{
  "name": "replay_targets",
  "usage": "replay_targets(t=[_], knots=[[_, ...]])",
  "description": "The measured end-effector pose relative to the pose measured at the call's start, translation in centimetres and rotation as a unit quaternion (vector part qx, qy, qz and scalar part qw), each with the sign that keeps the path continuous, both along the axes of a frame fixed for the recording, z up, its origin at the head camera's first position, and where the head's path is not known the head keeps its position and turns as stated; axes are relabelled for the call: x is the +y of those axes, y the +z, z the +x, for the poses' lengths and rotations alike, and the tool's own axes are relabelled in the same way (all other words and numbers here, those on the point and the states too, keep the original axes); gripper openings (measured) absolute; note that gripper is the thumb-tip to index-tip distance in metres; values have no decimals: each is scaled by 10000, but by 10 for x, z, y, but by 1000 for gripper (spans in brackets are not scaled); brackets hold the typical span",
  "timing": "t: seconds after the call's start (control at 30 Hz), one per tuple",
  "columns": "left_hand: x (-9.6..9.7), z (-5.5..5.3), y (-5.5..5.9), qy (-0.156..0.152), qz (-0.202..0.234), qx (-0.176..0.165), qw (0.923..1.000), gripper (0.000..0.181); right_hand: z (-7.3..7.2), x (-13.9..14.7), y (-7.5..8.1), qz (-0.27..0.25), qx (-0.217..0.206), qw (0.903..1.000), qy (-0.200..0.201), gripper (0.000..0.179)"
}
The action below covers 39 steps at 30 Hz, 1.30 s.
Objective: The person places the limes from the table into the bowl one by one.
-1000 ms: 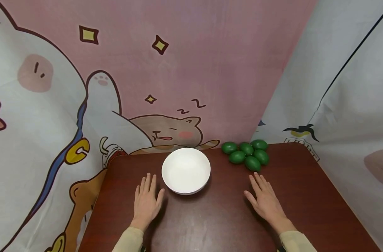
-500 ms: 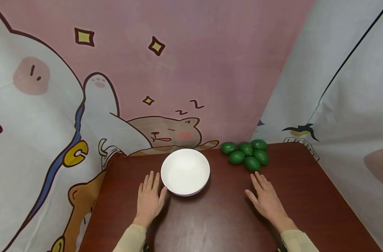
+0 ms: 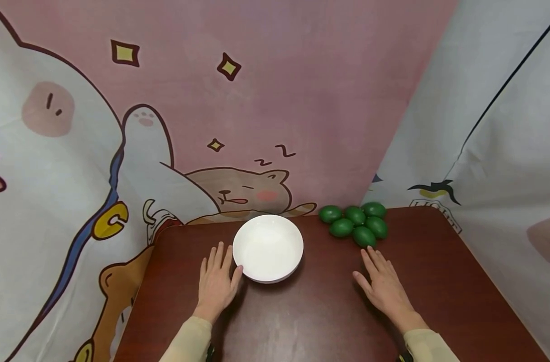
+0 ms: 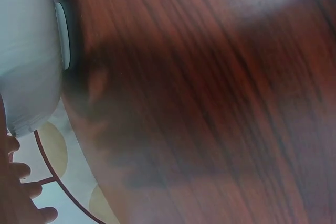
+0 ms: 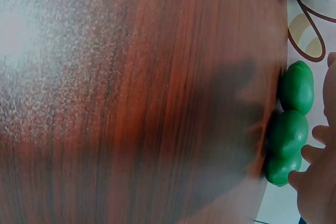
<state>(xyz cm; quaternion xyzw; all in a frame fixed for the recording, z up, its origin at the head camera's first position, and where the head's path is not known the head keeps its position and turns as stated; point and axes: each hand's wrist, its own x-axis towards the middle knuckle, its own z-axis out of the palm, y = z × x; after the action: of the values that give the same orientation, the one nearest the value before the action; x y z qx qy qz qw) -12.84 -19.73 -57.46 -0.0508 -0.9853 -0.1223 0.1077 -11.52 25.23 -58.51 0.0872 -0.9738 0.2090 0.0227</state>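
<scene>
A white round bowl [image 3: 268, 247] stands upright near the back edge of the table. My left hand [image 3: 216, 287] reaches forward just left of it, fingers straight, the thumb tip right at the bowl's rim. The left wrist view has the bowl's side [image 4: 29, 51] at upper left, above my left fingers [image 4: 20, 170]. Several glossy green limes [image 3: 364, 236] lie clustered at the back right. My right hand [image 3: 384, 291] is in front of them, fingers straight, fingertips close to the nearest lime. Some limes [image 5: 289, 129] also show in the right wrist view, beside my right fingers [image 5: 313, 153].
The dark red-brown wooden table [image 3: 284, 322] has its back edge against a pink and white cartoon-printed cloth [image 3: 329, 100]. White cloth [image 3: 496, 166] hangs along the right side.
My left hand has moved right and slightly forward, bringing its thumb to the bowl's rim. The right hand has barely moved; the bowl and limes stay in place.
</scene>
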Motion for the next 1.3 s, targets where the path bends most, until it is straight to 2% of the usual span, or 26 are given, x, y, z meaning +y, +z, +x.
replay_targets(t=[0.4, 0.63, 0.87, 1.3], knots=[[1, -7, 3, -79, -256, -134, 9996, 69, 0, 1, 1, 12, 71, 10000, -56, 74], [2, -7, 4, -71, -322, -75, 9994, 68, -1, 3, 0, 53, 177, 9998, -93, 72], [3, -6, 5, -25, -422, -228, 9988, 70, -3, 5, 0, 24, 142, 9998, -113, 72], [4, -5, 2, -76, -465, -292, 9985, 72, -9, 9, -5, -155, 591, 9978, -259, 66]])
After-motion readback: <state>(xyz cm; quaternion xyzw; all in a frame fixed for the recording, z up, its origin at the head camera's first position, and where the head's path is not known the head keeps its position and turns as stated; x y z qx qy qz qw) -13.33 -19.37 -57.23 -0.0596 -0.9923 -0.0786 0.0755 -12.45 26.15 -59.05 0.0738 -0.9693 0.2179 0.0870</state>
